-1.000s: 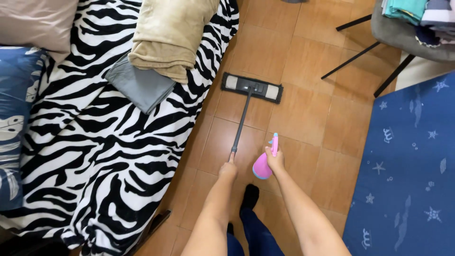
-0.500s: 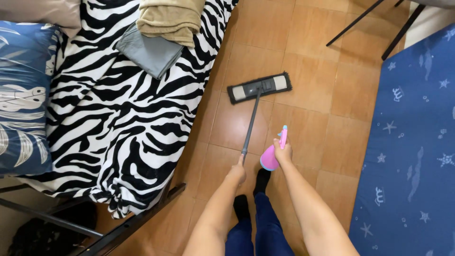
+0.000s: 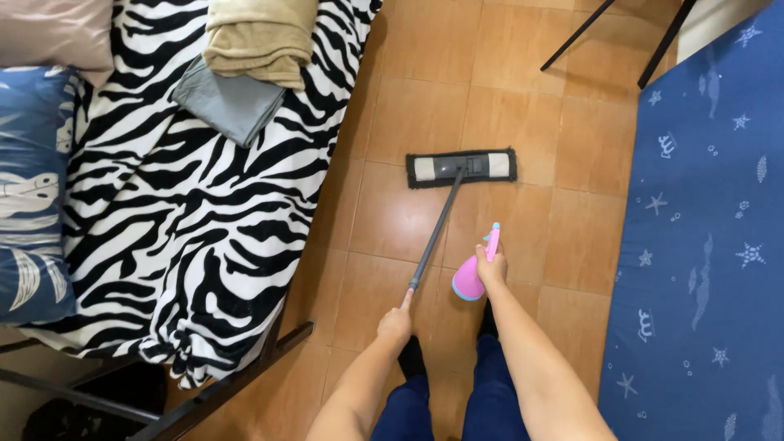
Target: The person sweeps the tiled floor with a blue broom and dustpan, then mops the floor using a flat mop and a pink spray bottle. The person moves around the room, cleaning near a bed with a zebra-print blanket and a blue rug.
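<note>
At far left a blue patterned pillow (image 3: 33, 204) is lying on the bed, its outer side cut off by the frame, with a pale pink cushion (image 3: 53, 33) above it, also cropped. The zebra-striped bedspread (image 3: 180, 229) is draping over the bed's edge toward the floor, and a dark metal bed frame (image 3: 220, 384) is jutting out beneath it, close to my left side. On the bedspread a folded grey cloth (image 3: 233, 102) is sitting under a tan folded blanket (image 3: 261, 37), the blanket's top running out of view.

My left hand (image 3: 394, 322) is closing around the top end of the mop handle (image 3: 437, 229); the fingers are wrapping it fully, and the very tip is hidden inside my fist. The handle is slanting up and to the right to the flat mop head (image 3: 461, 167), which is lying flat on the brown tiled floor (image 3: 425, 106), well apart from the bed.

My right hand (image 3: 492, 268) is gripping the neck of a pink spray bottle (image 3: 469, 278), fingers shut on it just beside the handle; how full it is I cannot tell. My legs in dark blue trousers (image 3: 457, 400) are standing below.

Upper right, thin black legs (image 3: 588, 28) of some furniture are crossing the tiles, their tops cut off. A blue fabric with star prints (image 3: 702, 245) is filling the right edge.
</note>
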